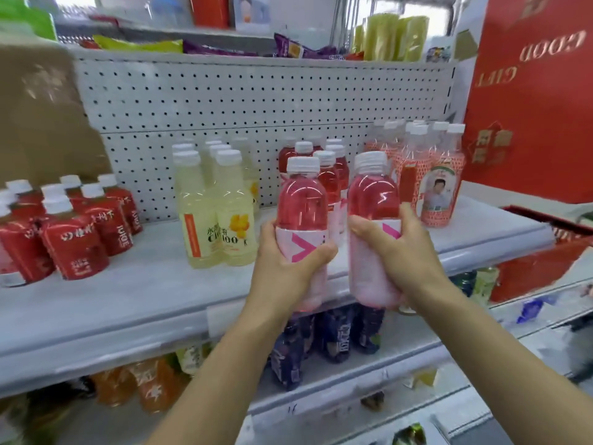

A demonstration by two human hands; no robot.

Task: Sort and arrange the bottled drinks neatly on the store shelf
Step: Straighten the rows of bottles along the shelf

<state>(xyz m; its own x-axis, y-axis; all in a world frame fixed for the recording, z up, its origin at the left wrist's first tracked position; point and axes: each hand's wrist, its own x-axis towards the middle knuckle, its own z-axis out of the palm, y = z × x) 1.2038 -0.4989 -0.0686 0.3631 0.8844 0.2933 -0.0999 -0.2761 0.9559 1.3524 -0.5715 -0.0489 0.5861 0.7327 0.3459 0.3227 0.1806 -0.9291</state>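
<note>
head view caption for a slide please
Restocking: left hand holds one pink bottle, right hand a second pink bottle, in front of the shelf's pink row.

Not much is legible here tbh. The clearest is the big red box on the far right: gold letters say "GOOD GIFT", but backwards (mirror-flipped). The gold Chinese characters lower on it are too blurry to read.

The yellow bottles in the middle have "C100" on the label, with Chinese characters above it that look like 水溶.

The red bottles on the left have what looks like "JUICE" running sideways, plus white Chinese characters I can't make out.

The left pink bottle and right pink bottle up close only show a pink chevron mark, no words.

The lettering on the dark bottles on the lower shelf is blurred.
</note>
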